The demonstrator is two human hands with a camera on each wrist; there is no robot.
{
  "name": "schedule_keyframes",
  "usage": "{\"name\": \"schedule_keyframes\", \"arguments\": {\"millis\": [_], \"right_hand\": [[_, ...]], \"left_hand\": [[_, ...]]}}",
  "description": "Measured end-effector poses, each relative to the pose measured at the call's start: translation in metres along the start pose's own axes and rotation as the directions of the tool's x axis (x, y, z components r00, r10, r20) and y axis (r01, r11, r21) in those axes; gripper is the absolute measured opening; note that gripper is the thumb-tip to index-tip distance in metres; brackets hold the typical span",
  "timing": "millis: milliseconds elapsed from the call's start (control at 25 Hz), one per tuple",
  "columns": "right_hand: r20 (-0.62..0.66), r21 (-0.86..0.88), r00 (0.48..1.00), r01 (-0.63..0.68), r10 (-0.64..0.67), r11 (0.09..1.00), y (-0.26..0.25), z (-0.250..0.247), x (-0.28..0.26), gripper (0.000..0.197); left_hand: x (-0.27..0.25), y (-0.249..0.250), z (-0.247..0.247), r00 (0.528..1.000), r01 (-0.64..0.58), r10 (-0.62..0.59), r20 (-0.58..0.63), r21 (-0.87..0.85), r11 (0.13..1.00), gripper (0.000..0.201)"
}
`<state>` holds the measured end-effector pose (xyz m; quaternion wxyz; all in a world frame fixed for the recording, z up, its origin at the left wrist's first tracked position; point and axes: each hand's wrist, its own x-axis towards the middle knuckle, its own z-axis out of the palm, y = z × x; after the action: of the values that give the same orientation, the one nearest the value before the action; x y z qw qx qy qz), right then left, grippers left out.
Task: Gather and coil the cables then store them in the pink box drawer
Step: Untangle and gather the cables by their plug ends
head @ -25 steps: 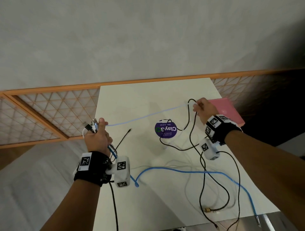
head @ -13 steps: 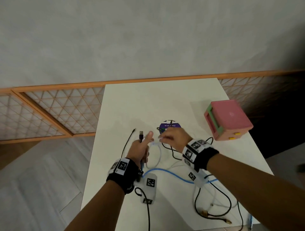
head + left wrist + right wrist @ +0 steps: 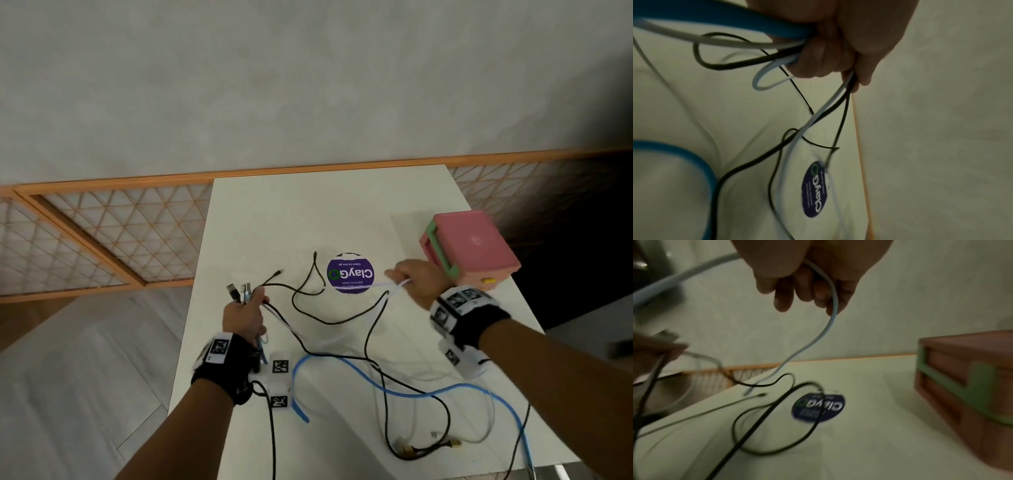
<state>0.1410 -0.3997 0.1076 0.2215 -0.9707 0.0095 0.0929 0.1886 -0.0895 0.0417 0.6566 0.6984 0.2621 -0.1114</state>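
My left hand (image 3: 245, 313) grips a bundle of cable ends, their plugs (image 3: 239, 291) sticking up above the fist; blue, white and black strands run through its fingers (image 3: 818, 52). My right hand (image 3: 412, 281) holds the pale white cable (image 3: 394, 283), which runs through its curled fingers (image 3: 818, 293) and sags away leftward. Black cables (image 3: 329, 322) and a blue cable (image 3: 394, 387) sprawl over the white table (image 3: 308, 212). The pink box (image 3: 474, 246) with green trim stands at the table's right edge, just behind my right hand.
A round purple sticker (image 3: 350, 273) lies on the table between my hands. Gold-tipped connectors (image 3: 407, 452) rest near the front edge. A wooden lattice screen (image 3: 102, 240) stands left of the table, and a grey wall rises behind.
My hands came together half a second ago and have now spread apart again. The right hand drew the white cable out to the right, toward the pink box.
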Motion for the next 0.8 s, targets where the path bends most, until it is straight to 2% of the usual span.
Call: {"name": "schedule_keyframes", "arguments": {"millis": [80, 160, 240, 280, 360, 400, 440, 480, 520, 560, 600, 680, 800], "right_hand": [[-0.225, 0.012, 0.972, -0.073, 0.074, 0.997, 0.017, -0.027, 0.002, 0.041], [-0.321, -0.011, 0.944, -0.077, 0.07, 0.997, 0.027, -0.05, 0.001, 0.047], [-0.232, -0.084, 0.969, -0.107, 0.085, 0.991, 0.029, -0.059, -0.003, 0.052], [-0.156, -0.093, 0.98, -0.136, 0.121, 0.986, 0.03, -0.058, -0.008, 0.048], [-0.033, -0.105, 0.981, -0.196, 0.193, 0.975, 0.04, -0.043, -0.022, 0.036], [0.014, -0.132, 0.976, -0.214, 0.218, 0.968, 0.048, -0.034, -0.033, 0.034], [0.055, -0.159, 0.968, -0.232, 0.243, 0.96, 0.059, -0.023, -0.044, 0.031], [0.083, -0.178, 0.958, -0.258, 0.276, 0.949, 0.07, -0.013, -0.055, 0.027], [0.103, -0.199, 0.944, -0.288, 0.312, 0.937, 0.081, -0.004, -0.067, 0.023], [0.129, -0.223, 0.933, -0.303, 0.336, 0.927, 0.09, 0.006, -0.077, 0.019], [0.159, -0.248, 0.919, -0.318, 0.362, 0.915, 0.098, 0.017, -0.083, 0.016], [0.187, -0.221, 0.89, -0.375, 0.417, 0.9, 0.111, 0.032, -0.092, 0.024], [0.116, -0.109, 0.826, -0.541, 0.551, 0.834, 0.138, 0.038, -0.099, 0.023]], "left_hand": [[0.006, -0.005, -0.008, 0.999, -0.017, 0.019, -0.026, 0.06, 0.998, 0.035], [0.006, -0.009, -0.008, 1.0, -0.019, 0.018, 0.011, 0.088, 0.996, 0.035], [0.003, -0.009, -0.005, 0.997, -0.026, 0.013, 0.075, 0.169, 0.985, 0.036], [0.001, -0.006, -0.005, 0.996, -0.033, 0.013, 0.085, 0.23, 0.973, 0.037], [-0.002, 0.004, -0.013, 0.998, -0.051, 0.041, 0.037, 0.303, 0.952, 0.037], [-0.002, 0.008, -0.019, 0.998, -0.063, 0.068, -0.008, 0.279, 0.958, 0.038], [0.0, 0.013, -0.029, 0.995, -0.069, 0.081, -0.062, 0.178, 0.982, 0.04], [0.002, 0.018, -0.04, 0.992, -0.066, 0.065, -0.107, -0.007, 0.998, 0.042], [0.003, 0.024, -0.05, 0.991, -0.058, 0.028, -0.13, -0.231, 0.971, 0.044], [0.005, 0.029, -0.064, 0.99, -0.05, -0.009, -0.139, -0.416, 0.908, 0.046], [0.006, 0.034, -0.078, 0.987, -0.057, -0.032, -0.156, -0.535, 0.843, 0.046], [0.007, 0.044, -0.103, 0.977, -0.104, -0.042, -0.211, -0.634, 0.766, 0.047], [0.007, 0.049, -0.136, 0.959, -0.155, -0.048, -0.278, -0.662, 0.733, 0.045]]}}
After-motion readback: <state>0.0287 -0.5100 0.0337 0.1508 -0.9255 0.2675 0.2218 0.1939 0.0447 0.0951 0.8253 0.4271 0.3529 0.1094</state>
